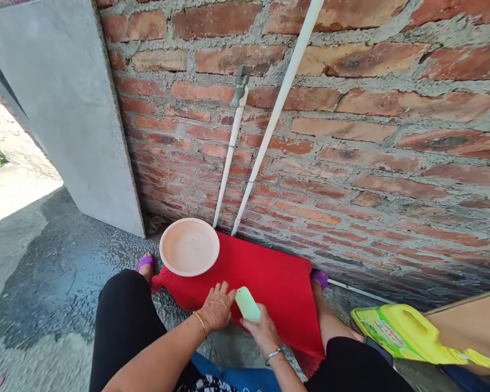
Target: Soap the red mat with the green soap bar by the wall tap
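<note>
My right hand (264, 330) is closed around a pale green, flat-backed scrub brush (247, 304) with a small hole near its far end; any bristles are hidden underneath. Just left of it, my left hand (218, 307) lies palm down on a red cloth (265, 272), fingers stretched out and holding nothing. Its thumb side is close to the brush's end. The cloth is spread out flat between my feet, with its near edge hanging down. A pale pink basin (190, 247) sits at the cloth's far left corner; a few specks show inside it.
Beyond the cloth rises a brick wall (351, 130) with two white pipes (275, 114), the shorter ending in a grey tap fitting (240, 86). A grey slab (73, 109) leans at left over wet concrete (65, 277). A yellow detergent jug (408, 332) lies at right.
</note>
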The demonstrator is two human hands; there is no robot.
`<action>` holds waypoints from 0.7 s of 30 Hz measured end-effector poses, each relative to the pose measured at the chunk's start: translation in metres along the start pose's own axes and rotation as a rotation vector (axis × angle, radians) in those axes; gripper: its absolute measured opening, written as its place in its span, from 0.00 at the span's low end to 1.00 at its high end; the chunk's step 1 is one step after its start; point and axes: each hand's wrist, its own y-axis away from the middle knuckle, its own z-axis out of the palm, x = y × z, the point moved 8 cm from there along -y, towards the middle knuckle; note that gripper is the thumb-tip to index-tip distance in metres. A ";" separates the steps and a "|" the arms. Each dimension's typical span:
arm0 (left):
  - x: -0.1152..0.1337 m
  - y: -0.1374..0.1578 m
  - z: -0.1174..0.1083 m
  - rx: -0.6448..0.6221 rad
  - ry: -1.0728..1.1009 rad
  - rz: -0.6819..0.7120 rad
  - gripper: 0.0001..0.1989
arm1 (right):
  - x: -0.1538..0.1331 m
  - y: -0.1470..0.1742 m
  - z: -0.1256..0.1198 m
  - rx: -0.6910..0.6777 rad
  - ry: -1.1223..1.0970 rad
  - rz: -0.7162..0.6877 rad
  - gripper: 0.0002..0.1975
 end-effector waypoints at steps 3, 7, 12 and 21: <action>-0.038 -0.004 0.015 -0.061 0.015 -0.238 0.33 | 0.035 -0.017 -0.018 0.102 -0.165 0.215 0.20; -0.073 -0.005 0.030 -0.058 -0.115 -0.375 0.30 | 0.046 -0.028 -0.031 0.201 -0.104 0.222 0.21; -0.092 -0.009 0.056 -0.101 -0.281 -0.414 0.34 | 0.000 -0.024 -0.005 0.179 0.211 -0.006 0.26; -0.085 -0.023 0.064 -0.128 -0.317 -0.403 0.51 | 0.048 -0.036 -0.029 0.225 0.225 0.220 0.28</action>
